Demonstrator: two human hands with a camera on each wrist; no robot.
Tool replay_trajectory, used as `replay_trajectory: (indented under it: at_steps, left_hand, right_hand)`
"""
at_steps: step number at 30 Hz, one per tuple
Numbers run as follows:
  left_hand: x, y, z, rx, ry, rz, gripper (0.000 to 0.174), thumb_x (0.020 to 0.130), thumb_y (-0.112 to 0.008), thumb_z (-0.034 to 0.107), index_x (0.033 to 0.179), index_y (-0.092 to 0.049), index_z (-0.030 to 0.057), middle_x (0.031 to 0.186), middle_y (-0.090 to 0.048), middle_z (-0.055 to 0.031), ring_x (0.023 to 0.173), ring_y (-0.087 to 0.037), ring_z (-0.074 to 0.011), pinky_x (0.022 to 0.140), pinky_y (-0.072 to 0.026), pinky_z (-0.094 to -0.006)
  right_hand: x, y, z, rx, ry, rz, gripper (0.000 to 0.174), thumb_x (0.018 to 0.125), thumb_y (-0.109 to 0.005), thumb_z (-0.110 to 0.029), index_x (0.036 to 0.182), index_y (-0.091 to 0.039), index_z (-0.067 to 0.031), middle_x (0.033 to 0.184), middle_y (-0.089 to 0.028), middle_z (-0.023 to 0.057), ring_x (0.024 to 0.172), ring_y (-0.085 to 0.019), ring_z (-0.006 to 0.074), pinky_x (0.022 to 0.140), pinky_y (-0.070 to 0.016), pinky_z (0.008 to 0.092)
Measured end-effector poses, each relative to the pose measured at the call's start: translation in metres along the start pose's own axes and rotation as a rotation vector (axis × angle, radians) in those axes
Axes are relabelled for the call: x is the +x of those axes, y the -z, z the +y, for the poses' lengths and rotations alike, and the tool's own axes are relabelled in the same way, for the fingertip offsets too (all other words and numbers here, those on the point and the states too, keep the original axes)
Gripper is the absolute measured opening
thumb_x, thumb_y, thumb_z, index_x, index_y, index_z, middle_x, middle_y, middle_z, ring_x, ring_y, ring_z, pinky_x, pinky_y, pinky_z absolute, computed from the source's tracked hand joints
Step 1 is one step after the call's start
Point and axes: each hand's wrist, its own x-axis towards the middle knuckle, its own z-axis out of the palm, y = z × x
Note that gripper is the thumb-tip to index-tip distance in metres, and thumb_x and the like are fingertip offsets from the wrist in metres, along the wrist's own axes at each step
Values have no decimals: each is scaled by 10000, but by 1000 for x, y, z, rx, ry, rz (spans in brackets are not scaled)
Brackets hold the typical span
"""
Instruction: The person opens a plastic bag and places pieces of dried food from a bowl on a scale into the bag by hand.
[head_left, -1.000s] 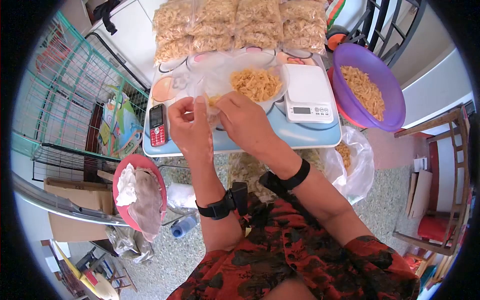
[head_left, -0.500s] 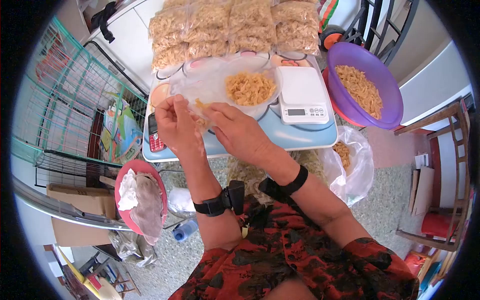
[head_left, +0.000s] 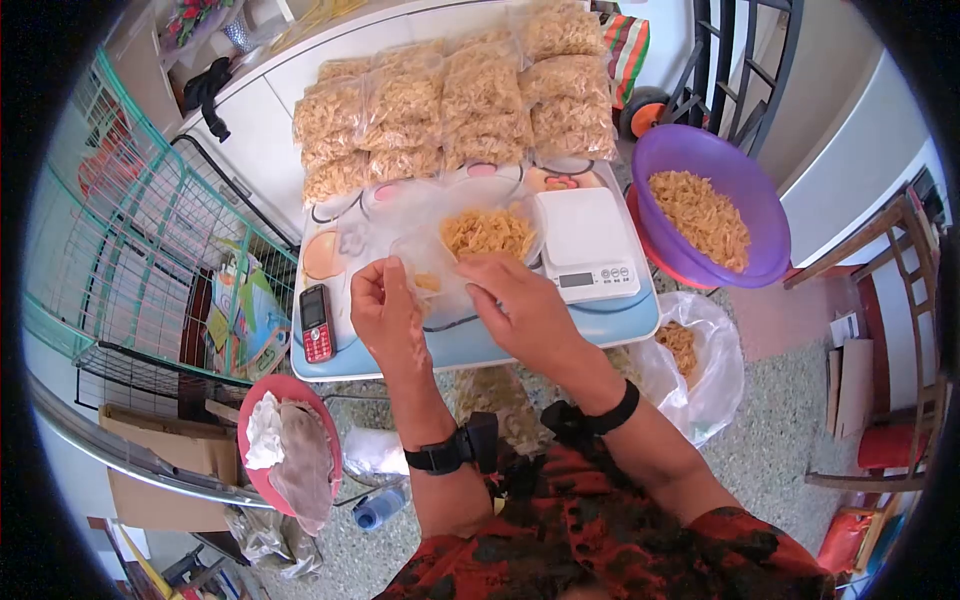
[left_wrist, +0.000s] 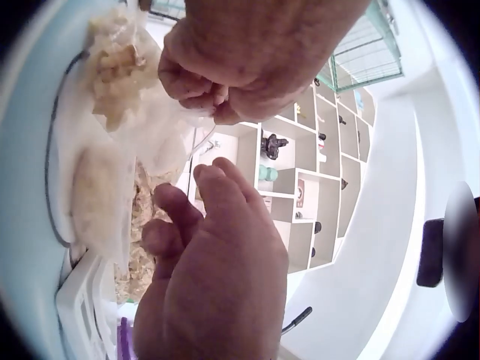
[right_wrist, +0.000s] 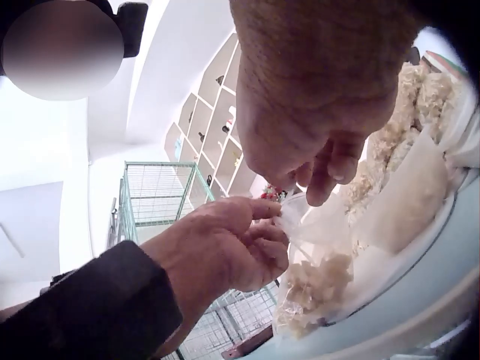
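Observation:
My left hand (head_left: 392, 325) pinches the top edge of a clear plastic bag (right_wrist: 315, 289), which hangs over the table with some yellowish dried pieces in its bottom. My right hand (head_left: 530, 315) is a short way to the right, its fingers loosely bent and apart from the bag, with nothing seen between them in the left wrist view. Just beyond its fingertips stands a translucent bowl (head_left: 538, 243) of dried pieces (head_left: 485, 232). A white kitchen scale (head_left: 590, 240) sits right of the bowl.
Filled bags (head_left: 450, 100) are stacked along the table's back. A red-and-black phone (head_left: 316, 325) lies at the left edge. A purple basin (head_left: 770, 215) of pieces stands right of the table, a white plastic bag (head_left: 715, 395) below it. A pink stool (head_left: 330, 460) holds cloths at left.
My right hand has left the bag beside my left hand and moved right, to the bowl's near side. The left hand keeps its pinch on the bag. The head view has tilted upward.

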Motion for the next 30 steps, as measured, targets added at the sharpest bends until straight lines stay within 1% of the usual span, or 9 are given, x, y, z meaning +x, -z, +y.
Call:
replay_trajectory:
  at_steps: [2, 5, 9, 13, 15, 18, 24, 25, 30]
  left_hand:
    - [-1, -1, -1, -24, 5, -4, 199, 915, -666, 217, 902, -567, 45, 612, -490, 20, 460, -406, -46, 405, -300, -199]
    - [-2, 2, -8, -56, 36, -11, 204, 919, -661, 207, 927, -560, 31, 641, -501, 14, 465, -417, -42, 404, -314, -195]
    - [-6, -1, -11, -74, 78, -5, 188, 925, -651, 197, 930, -557, 34, 636, -501, 5, 456, -427, -53, 396, -330, -198]
    - [-6, 0, -12, -86, 67, -34, 204, 924, -656, 229, 935, -569, 44, 607, -513, -9, 462, -450, -84, 399, -328, -219]
    - [-7, -2, -7, -86, 66, -4, 192, 931, -644, 204, 937, -557, 33, 619, -506, -8, 447, -432, -68, 383, -318, -201]
    - [-7, 0, -7, -104, 34, 20, 188, 937, -634, 192, 940, -549, 25, 622, -514, -15, 442, -431, -63, 381, -320, -195]
    - [-11, 6, -6, -171, -12, 46, 181, 939, -628, 190, 966, -552, 27, 663, -548, -26, 472, -477, -79, 411, -367, -210]
    - [-10, 7, -8, -180, -12, 42, 180, 931, -638, 192, 964, -557, 34, 687, -549, -19, 486, -491, -85, 416, -372, -215]
    - [-12, 6, -7, -178, 30, 44, 175, 925, -644, 191, 977, -566, 43, 694, -562, -17, 507, -519, -93, 433, -396, -221]
  right_hand:
    - [-1, 9, 8, -3, -6, 62, 223, 865, -579, -57, 1086, -600, -54, 990, -631, 141, 901, -631, 352, 716, -534, 402]
    - [0, 28, 16, -53, -139, 101, 187, 876, -590, -64, 1061, -612, -46, 930, -636, 151, 838, -638, 329, 677, -528, 368]
    - [1, 44, 22, 45, -247, 180, 164, 893, -605, -57, 1055, -608, -30, 919, -644, 140, 744, -641, 248, 654, -520, 333]
    - [0, 46, 30, 45, -240, 178, 184, 889, -607, -52, 1071, -607, -24, 912, -646, 143, 749, -646, 252, 655, -522, 343]
    - [-2, 42, 35, 63, -205, 192, 196, 889, -610, -58, 1081, -606, -22, 900, -643, 151, 747, -646, 260, 655, -521, 344]
    - [-2, 46, 33, -26, -217, 133, 211, 887, -617, -74, 1089, -605, -14, 882, -642, 165, 761, -650, 275, 665, -518, 348]
    - [21, 55, 38, -209, -108, 8, 205, 846, -616, -76, 1042, -627, -16, 862, -643, 162, 821, -629, 315, 718, -503, 392]
    - [26, 53, 42, -210, -107, -23, 206, 825, -608, -81, 1021, -636, -23, 867, -648, 156, 845, -622, 335, 748, -496, 429]
    - [47, 48, 54, -349, -25, -207, 248, 813, -600, -102, 1038, -630, -2, 946, -650, 182, 926, -619, 353, 816, -489, 449]
